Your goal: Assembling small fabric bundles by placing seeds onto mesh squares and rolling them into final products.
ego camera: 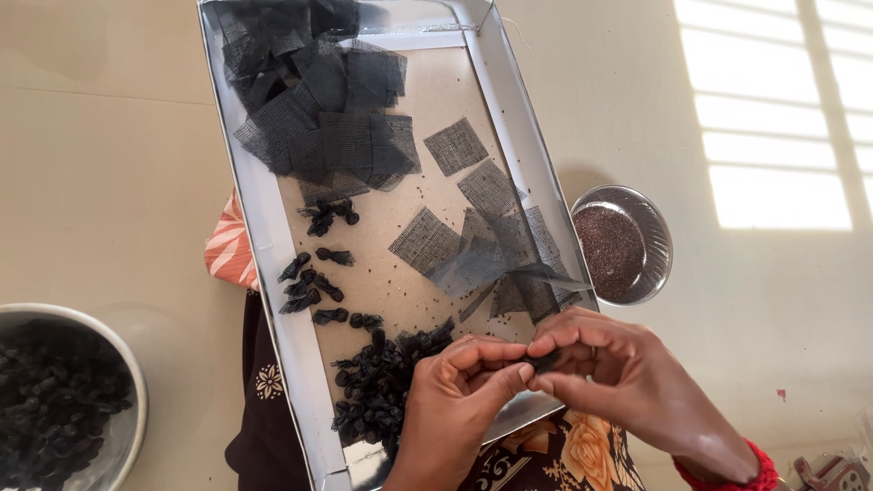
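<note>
My left hand [455, 400] and my right hand [627, 377] meet over the near end of a silver-edged cardboard tray [273, 264]. Together their fingertips pinch a small black mesh bundle [544, 361]. Just left of my hands lies a heap of finished black bundles [377, 382], with a few more scattered up the tray [314, 286]. Flat squares of black mesh [473, 236] lie in the tray's middle, and a bigger pile of mesh squares [318, 100] fills its far end.
A small steel bowl of dark seeds [623, 244] stands on the floor right of the tray. A large steel bowl of black bundles [59, 395] sits at the lower left. Patterned cloth [232, 245] shows under the tray. Sunlight falls on the tiled floor at the right.
</note>
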